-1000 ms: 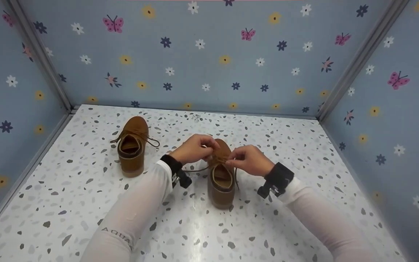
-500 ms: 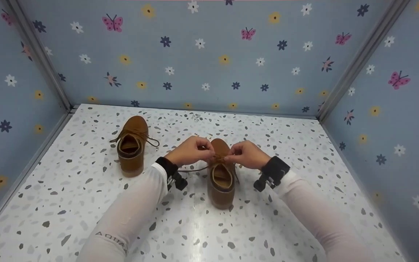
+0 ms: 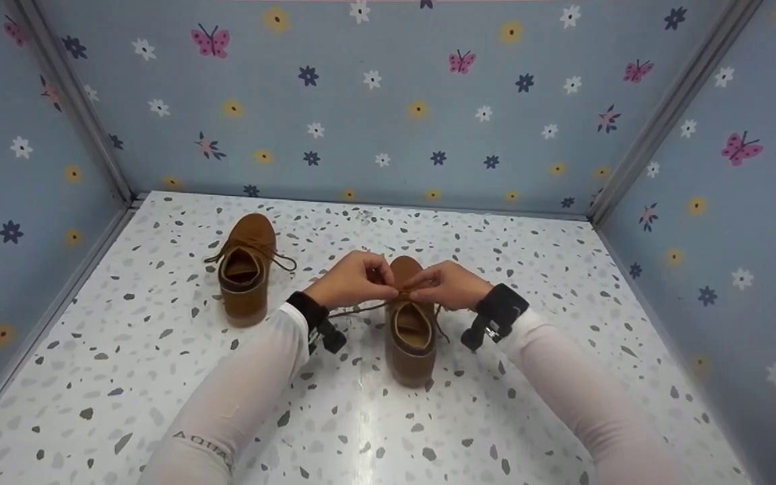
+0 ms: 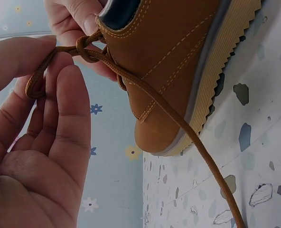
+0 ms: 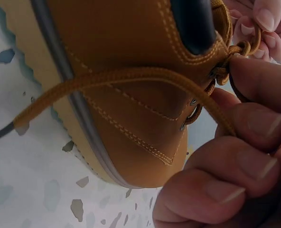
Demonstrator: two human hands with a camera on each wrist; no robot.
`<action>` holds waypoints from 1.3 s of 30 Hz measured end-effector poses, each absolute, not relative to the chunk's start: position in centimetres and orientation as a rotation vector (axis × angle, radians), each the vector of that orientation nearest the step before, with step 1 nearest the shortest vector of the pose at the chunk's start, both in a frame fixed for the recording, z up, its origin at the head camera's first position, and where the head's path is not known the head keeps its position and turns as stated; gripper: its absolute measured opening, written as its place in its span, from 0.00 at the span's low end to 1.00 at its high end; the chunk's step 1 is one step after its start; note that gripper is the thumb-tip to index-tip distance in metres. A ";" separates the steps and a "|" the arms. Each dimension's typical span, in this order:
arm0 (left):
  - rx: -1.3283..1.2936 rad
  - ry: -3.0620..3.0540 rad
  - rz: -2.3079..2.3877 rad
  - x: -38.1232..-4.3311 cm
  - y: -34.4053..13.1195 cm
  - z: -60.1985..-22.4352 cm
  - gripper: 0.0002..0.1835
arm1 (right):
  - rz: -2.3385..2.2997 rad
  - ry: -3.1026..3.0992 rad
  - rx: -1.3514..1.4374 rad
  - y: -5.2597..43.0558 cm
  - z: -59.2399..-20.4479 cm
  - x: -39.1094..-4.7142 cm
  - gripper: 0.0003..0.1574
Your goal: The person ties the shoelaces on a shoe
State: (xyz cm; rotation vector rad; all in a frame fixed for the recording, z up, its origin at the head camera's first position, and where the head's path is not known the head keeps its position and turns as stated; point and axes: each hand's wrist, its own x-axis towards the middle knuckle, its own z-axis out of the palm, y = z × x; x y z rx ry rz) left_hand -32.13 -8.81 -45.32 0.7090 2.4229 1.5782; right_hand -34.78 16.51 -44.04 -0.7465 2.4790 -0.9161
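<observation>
A brown lace-up shoe (image 3: 411, 367) stands upright on the floor, toe pointing away from me. At its top sits a loose knot (image 4: 86, 49) of brown shoelace. My left hand (image 3: 354, 277) pinches a bent loop of the shoelace (image 4: 33, 88) between thumb and fingers, just beside the knot. From the other side my right hand (image 3: 454, 286) pinches lace close to the knot, its other fingers curled. One lace end (image 5: 131, 74) runs out from under the right fingers and hangs across the shoe's side. Another length (image 4: 204, 152) trails down past the sole in the left wrist view.
A matching brown shoe (image 3: 245, 306) stands to the left, its lace tied in a bow. The speckled white floor (image 3: 529, 417) is bounded by blue flowered panels (image 3: 374, 101) at the back and both sides, with metal corner posts (image 3: 677, 101).
My right hand has moved forward and then left toward the knot, and the two hands now meet over the laces. My left hand has shifted only slightly. The shoes stay where they were.
</observation>
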 end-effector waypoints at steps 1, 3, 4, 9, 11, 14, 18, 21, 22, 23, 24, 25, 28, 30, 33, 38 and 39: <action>0.715 2.423 1.575 -32.1 -8.9 -45.3 0.05 | -0.923 2.471 -0.733 16.5 -44.1 -34.8 0.18; 0.727 2.422 1.567 -32.1 -9.0 -45.3 0.06 | -0.944 2.466 -0.719 16.6 -44.0 -34.8 0.16; 0.736 2.423 1.562 -32.1 -9.0 -45.3 0.06 | -0.956 2.466 -0.717 16.5 -44.0 -34.8 0.15; 0.784 2.427 1.538 -32.0 -9.3 -45.4 0.06 | -1.030 2.461 -0.721 16.3 -44.0 -34.6 0.07; 0.799 2.427 1.529 -31.9 -9.5 -45.4 0.06 | -1.039 2.461 -0.707 16.1 -44.0 -34.6 0.05; 0.801 2.416 1.530 -31.8 -9.6 -45.4 0.06 | -1.026 2.459 -0.666 16.0 -44.1 -34.7 0.06; 0.785 2.417 1.533 -31.7 -9.6 -45.3 0.06 | -0.980 2.431 -0.623 16.0 -44.1 -35.0 0.07; 0.777 2.429 1.528 -31.7 -9.5 -45.1 0.07 | -0.967 2.394 -0.614 16.0 -43.8 -35.0 0.08; 0.775 2.431 1.527 -31.7 -9.4 -45.1 0.07 | -0.961 2.390 -0.621 16.0 -43.8 -35.0 0.10; 0.772 2.431 1.526 -31.7 -9.4 -45.0 0.07 | -0.951 2.390 -0.631 16.0 -43.7 -35.0 0.11; 0.768 2.433 1.526 -31.7 -9.3 -45.0 0.07 | -0.943 2.392 -0.642 16.0 -43.6 -34.9 0.12; 0.765 2.434 1.526 -31.7 -9.3 -45.0 0.07 | -0.935 2.398 -0.652 16.0 -43.5 -34.9 0.13; 0.756 2.441 1.531 -31.8 -9.1 -44.9 0.07 | -0.919 2.433 -0.695 15.9 -43.5 -34.8 0.12; 0.750 2.446 1.542 -31.8 -9.0 -45.0 0.07 | -0.935 2.452 -0.716 15.8 -43.6 -34.7 0.09; 0.753 2.444 1.568 -31.9 -8.8 -45.0 0.07 | -0.975 2.468 -0.741 15.8 -43.8 -34.7 0.06; 0.758 2.436 1.595 -31.8 -8.8 -44.9 0.06 | -1.037 2.441 -0.749 15.9 -44.2 -34.8 0.04; 0.761 2.436 1.595 -31.7 -8.8 -44.9 0.05 | -1.043 2.432 -0.745 16.0 -44.3 -34.9 0.04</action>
